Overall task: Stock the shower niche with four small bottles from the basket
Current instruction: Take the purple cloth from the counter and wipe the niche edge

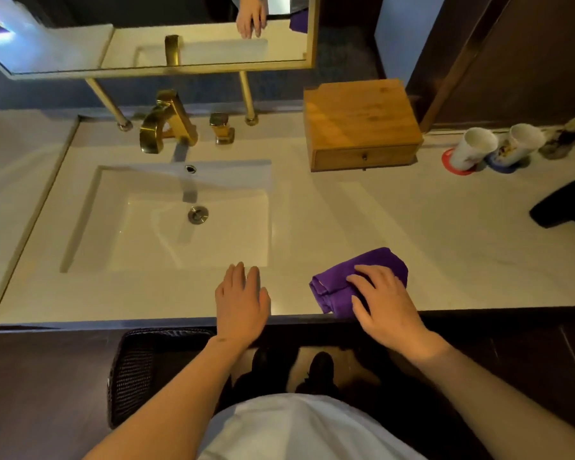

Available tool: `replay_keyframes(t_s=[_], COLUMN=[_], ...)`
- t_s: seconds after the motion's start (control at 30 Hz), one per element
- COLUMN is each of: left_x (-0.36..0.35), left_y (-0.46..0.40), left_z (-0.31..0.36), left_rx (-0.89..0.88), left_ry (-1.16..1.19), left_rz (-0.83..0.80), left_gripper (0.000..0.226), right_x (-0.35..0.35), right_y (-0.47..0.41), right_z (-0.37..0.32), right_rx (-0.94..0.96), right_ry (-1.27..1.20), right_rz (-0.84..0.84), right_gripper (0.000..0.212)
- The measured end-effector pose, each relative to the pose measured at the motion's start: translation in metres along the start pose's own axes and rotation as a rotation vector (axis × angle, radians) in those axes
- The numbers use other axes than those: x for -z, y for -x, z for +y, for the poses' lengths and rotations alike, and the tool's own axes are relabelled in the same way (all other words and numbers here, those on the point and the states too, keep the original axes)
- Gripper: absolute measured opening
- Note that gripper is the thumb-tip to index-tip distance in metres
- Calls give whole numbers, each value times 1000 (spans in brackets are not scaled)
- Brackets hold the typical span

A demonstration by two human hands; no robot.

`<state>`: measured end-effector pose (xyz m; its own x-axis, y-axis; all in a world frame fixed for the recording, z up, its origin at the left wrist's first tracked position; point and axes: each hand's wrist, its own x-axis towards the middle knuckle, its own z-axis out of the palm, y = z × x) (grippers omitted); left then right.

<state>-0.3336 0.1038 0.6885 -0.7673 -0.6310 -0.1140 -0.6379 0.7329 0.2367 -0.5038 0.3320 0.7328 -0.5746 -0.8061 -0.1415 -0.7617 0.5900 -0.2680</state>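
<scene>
A dark woven basket (140,373) stands on the floor below the counter's front edge, at my lower left; its contents are hidden in shadow. No small bottles and no shower niche show. My left hand (241,302) lies flat and open on the white counter (412,234), just in front of the sink. My right hand (384,305) rests, fingers spread, on a folded purple cloth (337,282) at the counter's front edge.
A white rectangular sink (113,234) with a gold tap (166,122) sits at the left. A wooden drawer box (361,122) stands at the back. Two white cups (497,149) on coasters and a black object (565,204) are at the right. A mirror hangs above.
</scene>
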Motion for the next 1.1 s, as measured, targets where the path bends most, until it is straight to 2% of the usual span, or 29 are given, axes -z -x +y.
replay_keyframes(t_s=[0.1,0.23,0.3,0.37,0.47,0.6,0.67,0.8,1.1], left_x=[-12,-19,-19,-19,-17,-14,-15,-16,-15], left_y=[4,6,5,5,7,7,6,4,4], left_z=[0,-4,-4,-3,-2,0,1,5,7], left_rx=[15,-7,-10,-2,8,27,46,81,96], left_ry=[-31,-36,-36,-29,-3,26,33,25,22], left_rz=[-44,-68,-63,-72,-69,-58,-53,-46,-66], left_gripper=[55,61,62,62,62,62,62,61,61], right_x=[3,23,30,30,16,1,0,-13,-42], right_y=[-12,-35,-49,-60,-59,-56,-59,-59,-65], right_z=[19,51,62,65,52,14,0,-9,-15], right_rx=[239,536,630,666,515,-56,-192,-152,-151], right_ry=[97,264,350,393,387,251,181,141,62], right_rz=[-182,-368,-416,-397,-281,-164,-136,-1,-11], right_gripper=[52,58,60,60,63,75,77,78,80])
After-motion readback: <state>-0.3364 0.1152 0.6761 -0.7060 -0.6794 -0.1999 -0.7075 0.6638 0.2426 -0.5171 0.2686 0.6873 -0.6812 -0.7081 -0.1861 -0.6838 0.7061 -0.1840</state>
